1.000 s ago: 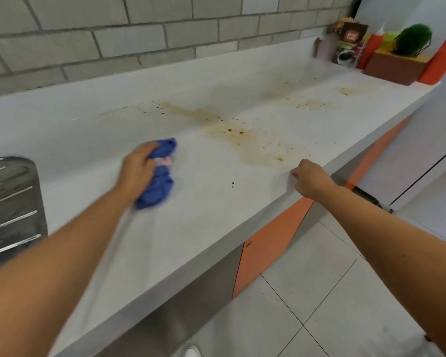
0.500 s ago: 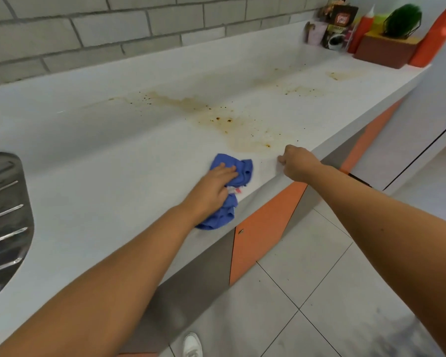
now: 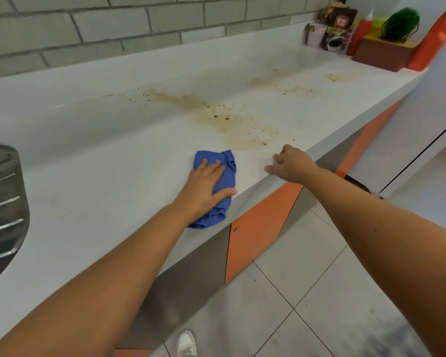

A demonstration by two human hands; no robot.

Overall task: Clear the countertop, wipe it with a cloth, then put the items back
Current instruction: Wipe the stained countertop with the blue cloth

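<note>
A left hand (image 3: 206, 184) presses flat, fingers straight, on a crumpled blue cloth (image 3: 220, 188) at the white countertop's (image 3: 101, 181) front edge; soft and light, it is best palmed. The right hand (image 3: 291, 163) rests loosely curled, empty.

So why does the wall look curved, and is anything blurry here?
Head view: the wide-angle lens bows the brick wall and the countertop; the floor at lower right is smeared; the left hand and blue cloth are sharp; lighting is soft and even.

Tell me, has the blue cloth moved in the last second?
Yes. The blue cloth, under the left hand, has slid right, away from the drainboard, toward the brown stain and the front edge of the countertop.
</note>
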